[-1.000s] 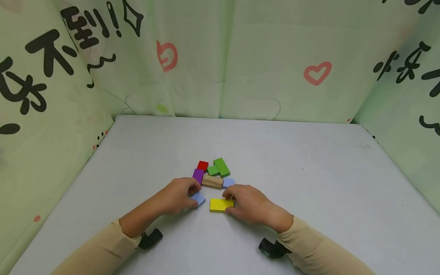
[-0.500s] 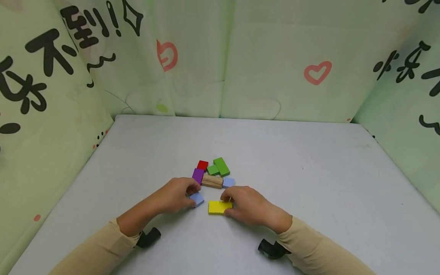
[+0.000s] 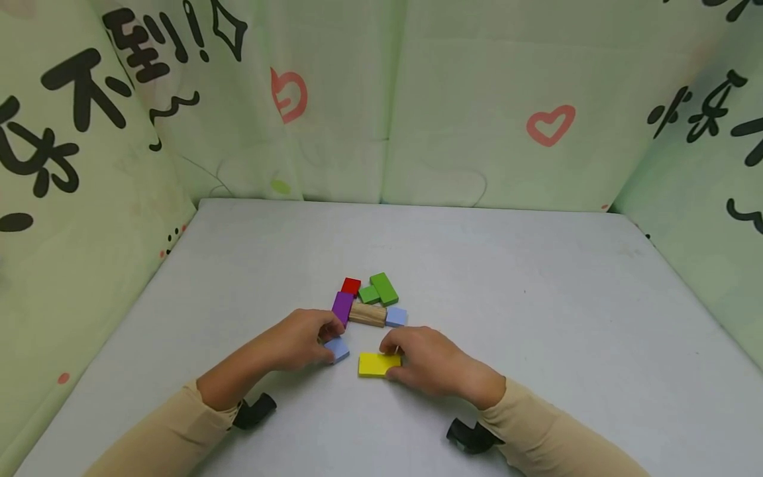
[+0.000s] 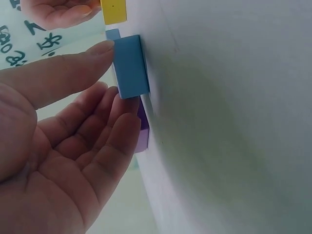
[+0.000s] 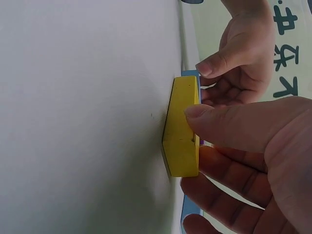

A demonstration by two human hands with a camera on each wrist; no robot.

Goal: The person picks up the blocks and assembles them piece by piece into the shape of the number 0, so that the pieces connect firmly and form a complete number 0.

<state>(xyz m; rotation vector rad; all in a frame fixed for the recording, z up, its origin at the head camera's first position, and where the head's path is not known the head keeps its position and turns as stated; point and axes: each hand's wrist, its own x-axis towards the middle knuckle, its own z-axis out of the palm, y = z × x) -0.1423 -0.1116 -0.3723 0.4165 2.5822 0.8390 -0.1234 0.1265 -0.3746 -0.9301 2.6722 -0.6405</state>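
A gap separates the yellow block (image 3: 374, 365) from the nearer blue block (image 3: 340, 350) (a wooden block (image 3: 367, 315) obstructs beyond).

Yellow block (image 3: 374, 366) at right fingers (image 5: 229, 170): smooth, painted-looking, low sheen. Light blue block (image 4: 131, 67) at left fingers (image 4: 114, 151): smooth, matt. Farther out, between both hands' fingers: wood block (image 3: 367, 315), bare, grain showing. Tabletop (image 3: 507, 278) under fingers: smooth, matt. Well beyond fingers: curtain (image 3: 465, 99), matt cloth, soft folds. Behind fingers: sleeves (image 3: 163, 430), matt cloth; black wrist cameras (image 3: 255, 412), plastic-looking.
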